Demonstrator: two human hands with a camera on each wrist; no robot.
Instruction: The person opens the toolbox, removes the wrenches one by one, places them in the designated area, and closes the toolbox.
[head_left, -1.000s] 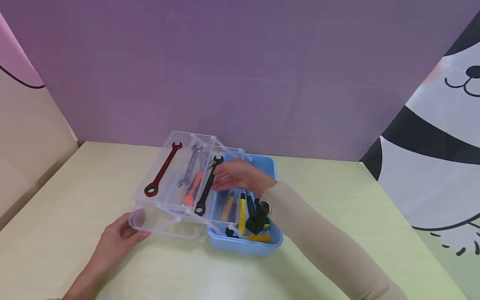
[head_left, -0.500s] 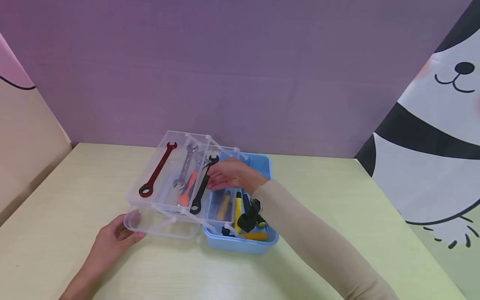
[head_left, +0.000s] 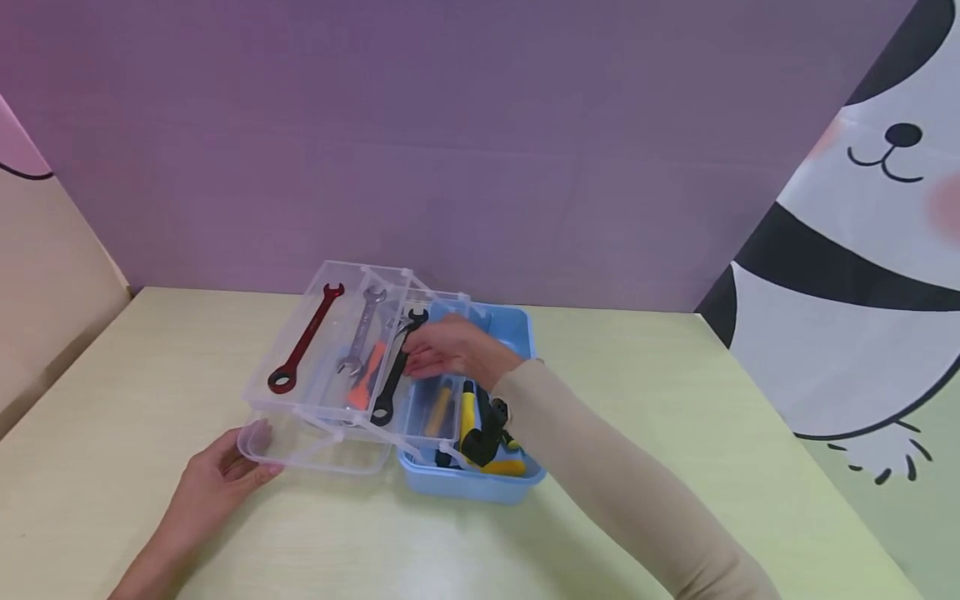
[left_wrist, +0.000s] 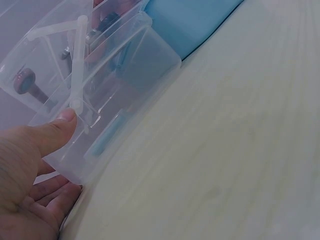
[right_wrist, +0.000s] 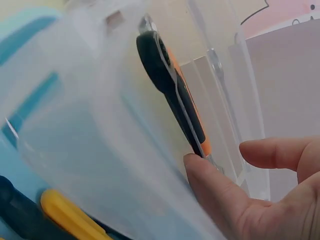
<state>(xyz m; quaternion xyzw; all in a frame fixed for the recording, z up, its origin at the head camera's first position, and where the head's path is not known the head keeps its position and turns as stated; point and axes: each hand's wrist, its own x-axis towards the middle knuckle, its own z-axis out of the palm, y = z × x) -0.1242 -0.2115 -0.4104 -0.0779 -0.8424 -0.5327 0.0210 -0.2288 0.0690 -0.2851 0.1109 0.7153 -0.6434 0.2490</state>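
Observation:
A light blue toolbox (head_left: 468,486) stands open, with clear plastic trays folded out to its left. My left hand (head_left: 213,479) grips the corner of the clear lid (head_left: 341,460), thumb above and fingers below in the left wrist view. Inside the trays lie a red wrench (head_left: 306,337), a silver wrench (head_left: 362,332), an orange-handled tool (head_left: 366,379) and a black wrench (head_left: 392,377). Reaching over the box, my right hand (head_left: 450,346) is at the black wrench. In the right wrist view, one fingertip is right at that wrench (right_wrist: 177,100), with the thumb apart from it.
Yellow-and-black handled tools (head_left: 467,412) and a black tool (head_left: 483,442) fill the box's near end. White hinge arms (left_wrist: 77,65) link the trays and lid. All stands on a pale wooden table (head_left: 615,400) before a purple backdrop (head_left: 480,150).
The whole scene has shifted slightly left in the head view. Both hands keep their places at the lid and the black wrench.

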